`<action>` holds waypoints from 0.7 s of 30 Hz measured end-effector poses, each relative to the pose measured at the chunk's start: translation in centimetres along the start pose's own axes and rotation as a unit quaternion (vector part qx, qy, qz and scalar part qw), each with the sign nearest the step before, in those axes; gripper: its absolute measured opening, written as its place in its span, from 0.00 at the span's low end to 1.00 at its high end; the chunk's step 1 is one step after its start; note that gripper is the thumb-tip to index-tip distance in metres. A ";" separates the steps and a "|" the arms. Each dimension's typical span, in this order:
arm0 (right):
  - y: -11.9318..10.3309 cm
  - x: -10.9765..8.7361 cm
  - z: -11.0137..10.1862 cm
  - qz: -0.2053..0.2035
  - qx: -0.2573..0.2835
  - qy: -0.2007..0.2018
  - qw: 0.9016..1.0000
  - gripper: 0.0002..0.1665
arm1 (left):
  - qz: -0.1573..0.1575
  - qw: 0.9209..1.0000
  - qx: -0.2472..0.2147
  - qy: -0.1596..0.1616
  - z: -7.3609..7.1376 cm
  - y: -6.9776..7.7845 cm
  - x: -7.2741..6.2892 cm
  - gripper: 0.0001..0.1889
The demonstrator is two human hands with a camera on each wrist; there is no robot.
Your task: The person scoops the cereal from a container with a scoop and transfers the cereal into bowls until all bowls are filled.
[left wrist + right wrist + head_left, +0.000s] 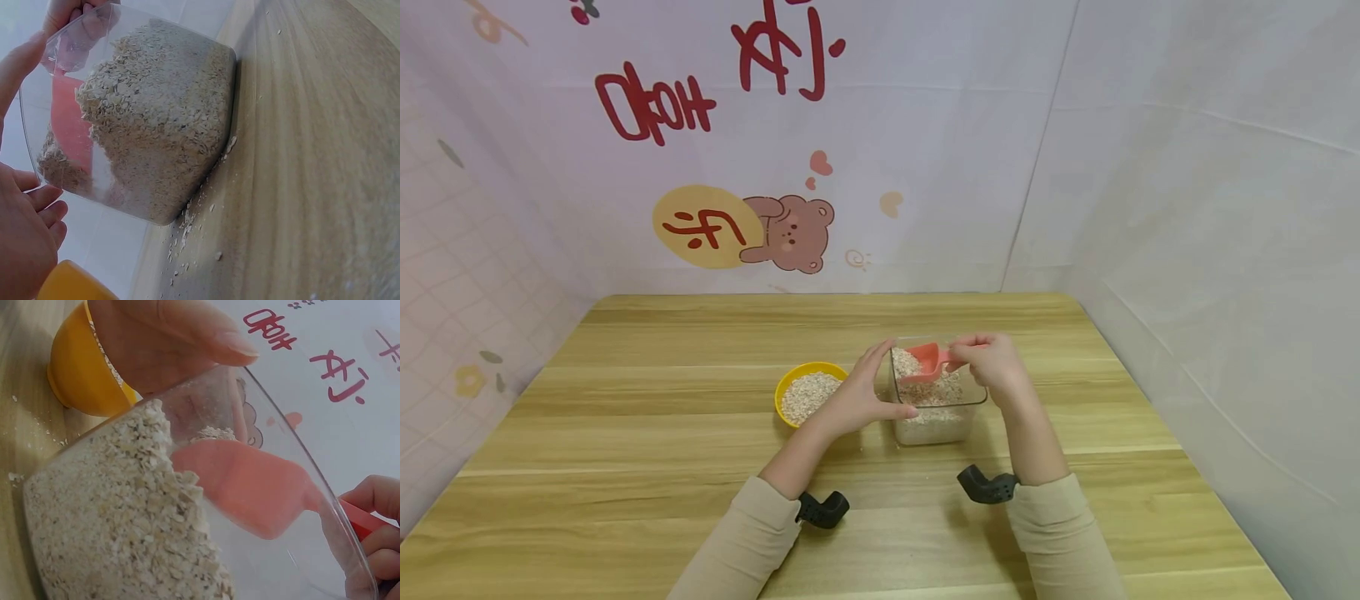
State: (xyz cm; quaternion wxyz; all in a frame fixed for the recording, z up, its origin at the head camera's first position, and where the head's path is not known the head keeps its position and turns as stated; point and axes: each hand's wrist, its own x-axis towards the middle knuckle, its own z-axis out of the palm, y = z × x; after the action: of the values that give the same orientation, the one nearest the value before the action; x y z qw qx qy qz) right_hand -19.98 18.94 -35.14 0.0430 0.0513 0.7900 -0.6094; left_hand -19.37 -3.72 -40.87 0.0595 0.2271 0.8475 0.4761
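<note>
A clear rectangular container [946, 406], part filled with oat flakes, stands on the table. My left hand [867, 398] holds it at its left side, thumb by the near rim and fingers spread toward the far side. Pinched by its handle in my right hand [998, 369] is a pink scoop [929, 363], loaded with oats. The scoop lies inside the container, above the oats [125, 512], as the right wrist view shows through the clear wall. Left of the container sits a yellow bowl [809, 367] of oats, partly covered by my left hand and forearm.
Loose flakes [185, 234] are scattered on the wooden table [662, 433] beside the container. A printed cloth wall [940, 183] rises behind the table, with another along the right side. Black wrist mounts [988, 486] jut inward from both sleeves.
</note>
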 end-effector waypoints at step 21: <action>0.5 0.3 -1.5 0.008 0.058 -0.034 0.998 0.19 | 0.005 1.000 0.009 -0.009 -0.1 0.0 -0.1 0.60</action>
State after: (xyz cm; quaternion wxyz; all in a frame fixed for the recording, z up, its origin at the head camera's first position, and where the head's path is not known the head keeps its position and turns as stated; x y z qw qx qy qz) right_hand -20.24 20.47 -35.26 0.0715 0.0396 0.7509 -0.6553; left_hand -19.30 -3.87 -40.84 0.0627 0.2361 0.8501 0.4666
